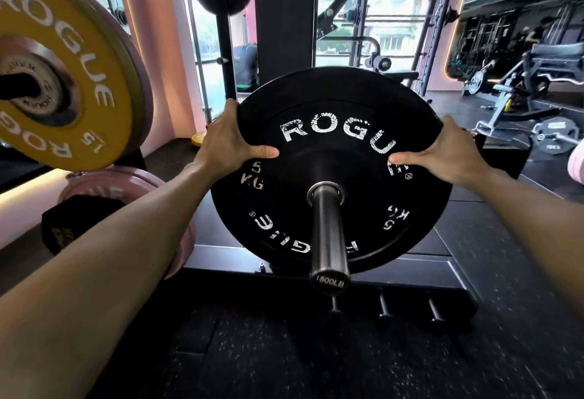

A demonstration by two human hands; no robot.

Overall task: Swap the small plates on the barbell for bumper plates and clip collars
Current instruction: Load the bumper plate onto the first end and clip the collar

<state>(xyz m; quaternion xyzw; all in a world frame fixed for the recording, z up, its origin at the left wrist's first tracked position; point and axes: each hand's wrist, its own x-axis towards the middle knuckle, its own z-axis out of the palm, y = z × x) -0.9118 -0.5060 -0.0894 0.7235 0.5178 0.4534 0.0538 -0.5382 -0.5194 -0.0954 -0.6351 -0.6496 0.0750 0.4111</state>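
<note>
I have both hands clamped on the black plate (328, 171) — left hand (227, 142) on its upper left rim, right hand (448, 152) on the upper right, thumbs flat across the face. The plate sits on the bar (328, 231), the steel sleeve poking through its hub toward me. If I push unevenly it could, I judge, cock and bind on the sleeve, or pinch fingers behind the rim. The plate is thick matte rubber with worn white lettering; the sleeve is smooth, polished metal. A glossy yellow plate (60, 63) hangs at left — no collar visible yet.
</note>
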